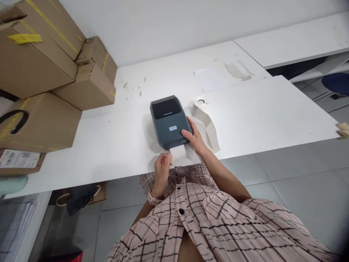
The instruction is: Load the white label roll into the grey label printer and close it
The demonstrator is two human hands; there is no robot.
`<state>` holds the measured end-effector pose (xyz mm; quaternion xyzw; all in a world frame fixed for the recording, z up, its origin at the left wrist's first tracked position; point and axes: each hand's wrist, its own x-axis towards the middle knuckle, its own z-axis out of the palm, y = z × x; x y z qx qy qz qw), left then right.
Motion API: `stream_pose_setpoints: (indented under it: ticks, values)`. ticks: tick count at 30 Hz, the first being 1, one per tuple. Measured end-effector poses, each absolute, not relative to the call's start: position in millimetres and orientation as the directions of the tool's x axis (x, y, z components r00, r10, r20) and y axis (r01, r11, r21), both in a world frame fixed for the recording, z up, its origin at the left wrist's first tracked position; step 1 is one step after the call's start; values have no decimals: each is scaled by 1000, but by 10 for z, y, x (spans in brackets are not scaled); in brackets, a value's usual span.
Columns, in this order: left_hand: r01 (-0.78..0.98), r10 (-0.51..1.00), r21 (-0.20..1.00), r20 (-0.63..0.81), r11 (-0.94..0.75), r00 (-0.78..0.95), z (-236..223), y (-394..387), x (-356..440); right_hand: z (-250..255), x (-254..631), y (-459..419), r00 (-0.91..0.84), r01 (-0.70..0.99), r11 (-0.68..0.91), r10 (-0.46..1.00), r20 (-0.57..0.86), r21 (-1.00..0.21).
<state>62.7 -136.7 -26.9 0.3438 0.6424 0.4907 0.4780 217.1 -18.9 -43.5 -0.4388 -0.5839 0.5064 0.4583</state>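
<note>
A dark grey label printer (166, 136) with a black window and a light blue button rests on the white table near its front edge. White label paper (178, 151) comes out of its near side. My left hand (163, 165) has its fingers pinched at the left edge of that paper. Around the printer's right near corner is my right hand (195, 137), thumb on top and fingers along the side. Right of the printer lies a loose, curling strip of white paper (209, 127), with a small roll or ring (201, 102) at its far end.
Cardboard boxes (62, 83) with yellow tape are stacked at the left of the white table (114, 153). A flat white sheet (209, 79) lies toward the back, near worn patches. A dark blue stool (336, 84) stands at far right. The wall borders the table behind.
</note>
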Motion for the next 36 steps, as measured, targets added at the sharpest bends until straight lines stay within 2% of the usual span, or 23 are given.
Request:
stream_pose_setpoints:
  ticks: [2,4,6,8,10,12,14,17,19,21,24,26,28,32,36]
  values:
    - [-127,928,934,-349,333,-130,-207,-1366,688,-366,2171,-219,-142,110,180,976,163,-978]
    - [-171,929,923,-363,346,-80,-140,-1328,712,-221,2184,-266,-87,271,341,940,330,-900]
    - [-149,928,925,-364,351,-75,-119,-1317,690,-47,2193,-322,-128,445,522,841,526,-727]
    - [-118,924,922,-378,369,-59,-158,-1346,631,86,2177,-373,-277,525,669,719,637,-527]
    - [-101,921,929,-367,356,-132,-223,-1379,550,148,2133,-405,-419,543,748,636,648,-382]
    - [-78,907,960,-281,270,-315,-259,-1366,472,164,2084,-411,-486,557,768,611,625,-318]
    - [-45,873,990,-141,136,-467,-244,-1286,415,180,2070,-398,-481,557,752,638,602,-353]
    - [-45,869,999,-15,-8,-495,-168,-1090,366,226,2171,-370,-401,480,663,749,528,-575]
    - [-67,874,998,-12,-23,-486,-131,-972,335,242,2303,-368,-295,409,538,842,452,-737]
    - [-78,873,997,-32,-7,-486,-127,-883,289,238,2433,-380,-207,325,422,905,372,-846]
    - [-63,875,998,-52,25,-481,-163,-753,201,271,2535,-383,-242,200,305,936,255,-931]
    - [-34,882,998,-57,46,-469,-190,-626,149,361,2523,-329,-302,163,269,930,212,-949]
    - [4,895,997,-70,80,-440,-210,-460,116,488,2464,-190,-327,173,299,916,232,-938]
    - [109,919,981,-110,163,-379,-250,-109,104,703,2307,313,-326,249,464,867,377,-850]
    - [199,921,966,-79,165,-382,-291,84,126,775,2163,739,-259,358,587,810,526,-727]
